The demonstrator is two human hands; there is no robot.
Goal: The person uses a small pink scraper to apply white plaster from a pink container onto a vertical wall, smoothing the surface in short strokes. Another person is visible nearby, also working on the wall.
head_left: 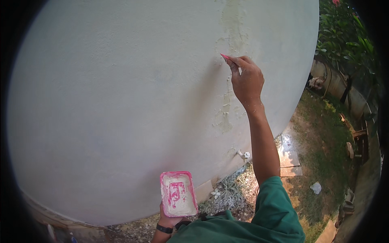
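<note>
My right hand (248, 81) is closed around a small pink putty scraper (224, 56), its tip at or close to the white wall (121, 81). Most of the scraper is hidden by the fingers. A rough vertical streak of greenish-cream putty (233, 28) runs down the wall above and below that hand. Low in front of me, my left hand (167, 220) holds a pink rectangular tray (163, 190) from beneath, its fingers mostly hidden. White putty (182, 207) is smeared over the tray's inside, with pink showing through in patches.
A white tap (244, 155) sticks out low on the wall, left of my right forearm. Beneath it grow grey-green plants (229, 196). Flat slabs (289, 162), grass (320, 162) and a white crumpled scrap (316, 187) lie to the right, before a curved boundary wall (366, 186) and leafy shrubs (344, 36).
</note>
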